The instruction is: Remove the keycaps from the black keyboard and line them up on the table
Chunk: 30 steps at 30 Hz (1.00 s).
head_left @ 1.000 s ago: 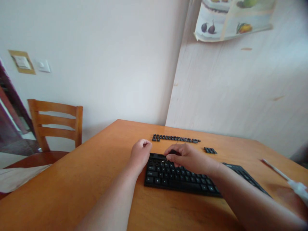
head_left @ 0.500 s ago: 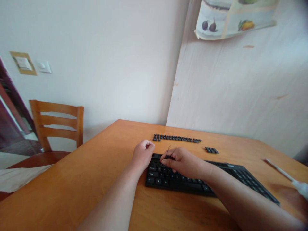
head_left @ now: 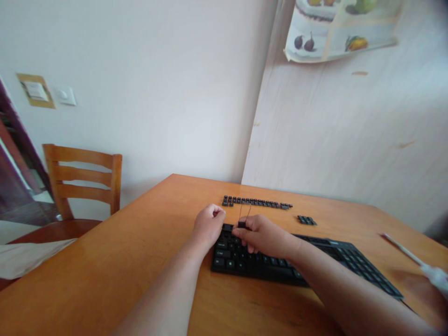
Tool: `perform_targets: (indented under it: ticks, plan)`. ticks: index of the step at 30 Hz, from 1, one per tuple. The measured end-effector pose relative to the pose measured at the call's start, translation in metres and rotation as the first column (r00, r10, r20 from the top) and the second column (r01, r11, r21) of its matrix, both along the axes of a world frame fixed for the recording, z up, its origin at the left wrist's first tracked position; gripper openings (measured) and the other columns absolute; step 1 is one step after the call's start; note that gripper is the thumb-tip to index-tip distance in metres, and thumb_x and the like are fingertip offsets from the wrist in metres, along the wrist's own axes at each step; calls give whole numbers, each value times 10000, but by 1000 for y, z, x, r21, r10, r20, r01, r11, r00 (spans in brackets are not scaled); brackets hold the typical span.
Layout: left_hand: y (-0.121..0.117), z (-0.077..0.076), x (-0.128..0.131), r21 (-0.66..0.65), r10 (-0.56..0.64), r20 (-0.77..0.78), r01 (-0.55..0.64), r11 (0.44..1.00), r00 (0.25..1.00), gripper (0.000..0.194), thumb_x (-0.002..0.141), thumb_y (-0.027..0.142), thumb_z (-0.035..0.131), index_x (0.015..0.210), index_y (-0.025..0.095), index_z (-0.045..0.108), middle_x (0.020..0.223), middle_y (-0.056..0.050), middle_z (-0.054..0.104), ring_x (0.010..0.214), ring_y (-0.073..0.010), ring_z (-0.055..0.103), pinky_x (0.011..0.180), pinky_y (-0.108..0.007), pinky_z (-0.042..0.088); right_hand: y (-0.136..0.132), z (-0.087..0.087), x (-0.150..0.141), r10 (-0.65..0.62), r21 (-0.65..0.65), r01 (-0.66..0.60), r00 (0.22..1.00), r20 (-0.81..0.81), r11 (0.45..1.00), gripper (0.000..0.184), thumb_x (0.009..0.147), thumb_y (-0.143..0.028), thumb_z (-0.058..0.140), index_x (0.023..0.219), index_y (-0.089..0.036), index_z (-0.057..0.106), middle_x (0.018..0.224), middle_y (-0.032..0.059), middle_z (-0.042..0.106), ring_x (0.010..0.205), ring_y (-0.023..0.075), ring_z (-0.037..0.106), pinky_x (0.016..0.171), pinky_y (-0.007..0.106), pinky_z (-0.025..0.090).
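A black keyboard (head_left: pixel 255 269) lies on the wooden table, its upper left part showing bare spots without keycaps. Over that part my right hand (head_left: pixel 266 234) pinches a wire keycap puller (head_left: pixel 242 225), its thin wire loops pointing up and away. My left hand (head_left: pixel 209 226) is closed at the keyboard's upper left corner; whatever its fingers hold, if anything, is hidden. Behind the keyboard loose black keycaps (head_left: pixel 259 202) are lined up in a row, with a few more at the left end. A smaller group of keycaps (head_left: pixel 307 220) sits farther right.
A white stick-like object (head_left: pixel 402 249) rests on the right side of the table (head_left: pixel 168 261). A wooden chair (head_left: pixel 84 179) with white cloth on its seat stands at the left. The wall with a hanging picture (head_left: pixel 343 32) bounds the table's far side.
My right hand has turned the keycap puller, so its wire loops now stand more upright. My left hand stays almost where it was.
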<state>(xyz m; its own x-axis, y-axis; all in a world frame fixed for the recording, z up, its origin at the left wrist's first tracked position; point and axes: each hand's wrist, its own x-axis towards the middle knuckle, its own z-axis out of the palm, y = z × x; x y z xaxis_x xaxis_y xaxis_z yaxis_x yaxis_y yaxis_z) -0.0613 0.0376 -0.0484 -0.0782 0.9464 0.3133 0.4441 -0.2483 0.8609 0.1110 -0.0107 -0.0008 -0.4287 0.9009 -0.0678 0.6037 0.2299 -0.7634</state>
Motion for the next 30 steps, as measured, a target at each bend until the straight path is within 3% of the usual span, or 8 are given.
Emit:
perform_targets:
  ticks: [3,9,16,26,30]
  plan:
    - [0,0,0,0,-1,-14,1,1000,1000,150,800,297,547,749,190,639,753,-23,683,728,-165,610,647,-259,405,1,-4,0,-36,-17,35,999,-38,999,213,878,-390,537,815,-191,581,605,-33,550,463,97,520,427,199,385]
    - [-2,0,1,25,1,-57,0,1000,998,133,799,282,548,745,195,633,748,-19,678,723,-162,604,639,-258,399,6,-18,-3,-199,229,214,976,-87,950,292,824,-431,607,679,-178,586,556,-34,535,510,87,469,478,200,339]
    - [-4,1,2,34,-25,-76,27,999,997,122,792,271,545,738,200,628,720,-12,662,694,-162,589,626,-258,388,1,-21,-8,-336,16,348,916,-220,937,215,813,-349,574,675,-194,519,491,-43,539,387,76,441,377,187,280]
    - [-7,1,1,77,-35,-86,42,996,996,123,806,269,548,754,209,642,737,-14,671,702,-165,593,659,-267,408,3,-21,-1,-405,-92,412,788,-464,907,224,805,-361,584,686,-192,498,487,-47,538,366,64,420,368,182,255]
    - [-14,10,6,89,-128,-38,131,987,991,125,813,266,558,849,212,664,829,-25,699,785,-175,625,734,-281,444,5,-20,1,-388,-70,429,719,-576,900,270,810,-440,606,758,-195,506,547,-44,569,406,74,460,394,189,310]
